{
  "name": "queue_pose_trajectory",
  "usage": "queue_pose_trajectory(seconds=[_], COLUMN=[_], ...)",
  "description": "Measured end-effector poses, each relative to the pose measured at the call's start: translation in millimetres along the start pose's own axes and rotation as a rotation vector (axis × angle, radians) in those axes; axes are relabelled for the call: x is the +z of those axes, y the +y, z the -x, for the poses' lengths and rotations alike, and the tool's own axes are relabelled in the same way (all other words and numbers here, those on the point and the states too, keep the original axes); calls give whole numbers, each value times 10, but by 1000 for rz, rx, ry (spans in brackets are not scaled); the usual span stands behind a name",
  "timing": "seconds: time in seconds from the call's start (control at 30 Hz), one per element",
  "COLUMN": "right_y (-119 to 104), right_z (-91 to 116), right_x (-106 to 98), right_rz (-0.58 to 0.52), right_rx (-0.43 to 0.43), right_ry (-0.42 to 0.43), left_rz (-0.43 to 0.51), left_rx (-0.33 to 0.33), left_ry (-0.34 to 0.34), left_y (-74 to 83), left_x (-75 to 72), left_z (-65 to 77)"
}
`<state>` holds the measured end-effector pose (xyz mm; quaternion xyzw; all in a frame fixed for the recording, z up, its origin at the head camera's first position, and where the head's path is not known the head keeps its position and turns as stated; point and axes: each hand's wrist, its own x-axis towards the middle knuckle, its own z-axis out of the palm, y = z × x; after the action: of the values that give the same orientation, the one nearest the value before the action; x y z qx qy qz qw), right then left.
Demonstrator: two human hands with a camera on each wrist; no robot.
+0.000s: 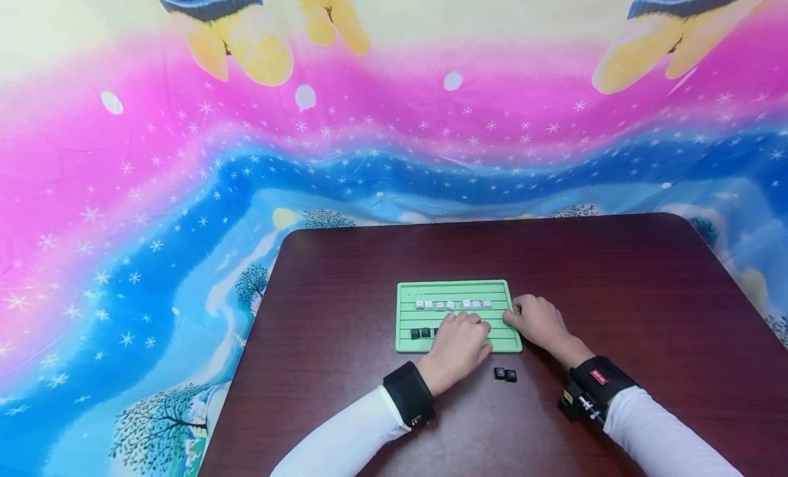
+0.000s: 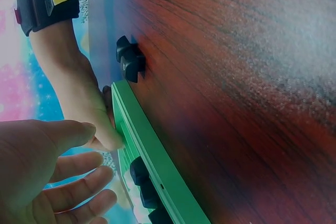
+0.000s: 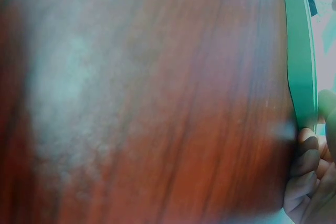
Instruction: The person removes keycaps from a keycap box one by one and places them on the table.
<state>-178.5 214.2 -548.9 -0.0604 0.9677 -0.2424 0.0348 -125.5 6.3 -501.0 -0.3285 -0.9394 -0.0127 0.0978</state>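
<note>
A light green grooved board (image 1: 455,287) lies on the table. White keycaps (image 1: 440,306) stand in a row across it, and black keycaps (image 1: 415,333) sit in a lower groove at its left. My left hand (image 1: 458,343) hovers over the board's lower part and hides some of that row. In the left wrist view its thumb and fingers (image 2: 79,182) are loosely bent and apart, with nothing seen between them. My right hand (image 1: 540,321) grips the board's right edge, thumb on top and fingers (image 3: 304,163) curled at the side.
Two black keycaps (image 1: 505,374) rest side by side on the dark wooden table (image 1: 345,278), just below the board's lower right corner. A colourful printed cloth (image 1: 394,121) hangs behind the table. Both wrists wear black bands (image 1: 409,393).
</note>
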Motion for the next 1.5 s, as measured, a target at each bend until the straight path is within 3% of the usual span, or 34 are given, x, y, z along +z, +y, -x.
queue_pose_trajectory(seconds=[0.47,0.8,1.5], right_y=[-14,0,-24], right_z=[-3,-8,2], right_x=[-12,-1,-12], right_rz=[-5,0,-1], right_rx=[5,3,10], right_ry=[-2,-1,-5], left_rz=[-6,-3,-27], left_rx=[-25,-24,-24], left_ry=[-13,19,-33], left_y=[-64,-97,-140], left_x=[6,52,92], left_z=[-10,-1,13])
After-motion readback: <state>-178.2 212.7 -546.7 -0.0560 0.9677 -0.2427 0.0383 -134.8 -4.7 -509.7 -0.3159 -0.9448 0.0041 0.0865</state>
